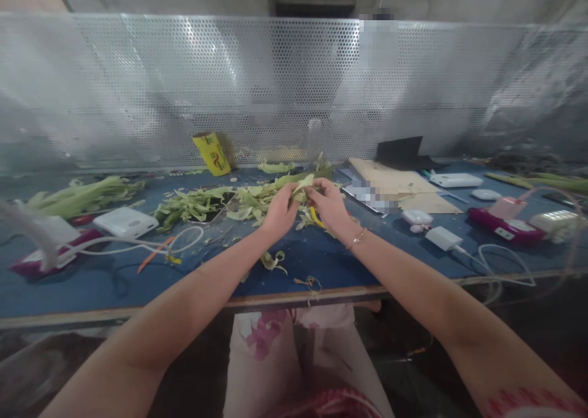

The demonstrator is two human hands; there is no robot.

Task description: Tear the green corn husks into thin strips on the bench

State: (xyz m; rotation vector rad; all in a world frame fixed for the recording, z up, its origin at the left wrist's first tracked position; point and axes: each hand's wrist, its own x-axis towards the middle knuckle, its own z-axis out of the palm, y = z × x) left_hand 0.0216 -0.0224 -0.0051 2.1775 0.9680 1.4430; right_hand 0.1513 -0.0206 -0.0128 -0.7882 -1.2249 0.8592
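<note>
Out over the middle of the blue table, my left hand (281, 212) and my right hand (331, 207) meet with fingers closed on a pale green leaf (304, 185). It looks limp and folded between the fingertips. Under and behind them lies a loose heap of similar leafy strips (248, 205). A yellow curved piece (316, 217), perhaps a tool handle, shows partly beneath my right hand. To the left is a pile of trimmed green pieces (190, 205), beside a dark flat phone-like object (219, 207). Curled scraps (273, 261) lie nearer the table's front.
A perforated metal screen (184, 81) closes off the back. At left are long green stalks (87, 194), a white box-shaped device (125, 222) and cables. A yellow cup-like container (212, 153) leans behind. Brown cardboard (390, 176), chargers and a purple power strip (505, 227) lie at right.
</note>
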